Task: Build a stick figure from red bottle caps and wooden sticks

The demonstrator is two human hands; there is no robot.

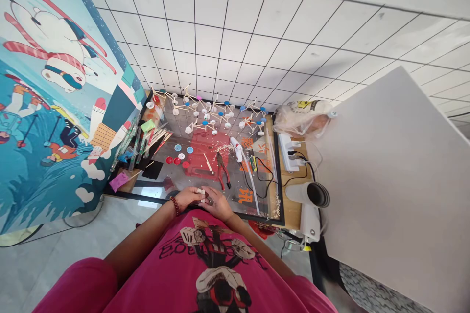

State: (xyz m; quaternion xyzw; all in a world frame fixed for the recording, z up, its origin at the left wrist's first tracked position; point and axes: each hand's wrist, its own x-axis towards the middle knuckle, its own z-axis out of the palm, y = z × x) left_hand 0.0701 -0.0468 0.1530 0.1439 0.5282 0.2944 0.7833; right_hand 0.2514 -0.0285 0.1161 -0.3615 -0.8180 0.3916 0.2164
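Observation:
My left hand [188, 199] and my right hand [219, 204] meet at the table's front edge, close to my body. Their fingers are closed around a small bundle of short pale sticks [201, 194], partly hidden by the fingers. Beyond them on the glass-topped table lie red-handled pliers [223, 172], a white glue gun [237, 149] and two thin wooden sticks [208, 163]. Left of these are several loose bottle caps, among them a blue cap [190, 149], a white cap [181, 156] and a red cap [186, 165].
Several stick-and-cap models [207, 111] stand along the back edge. Sticks and tools [156, 142] pile up on the left, beside a black square [152, 170] and a pink packet [119, 181]. On the right are a power strip [289, 151], cables and stacked cups [308, 194].

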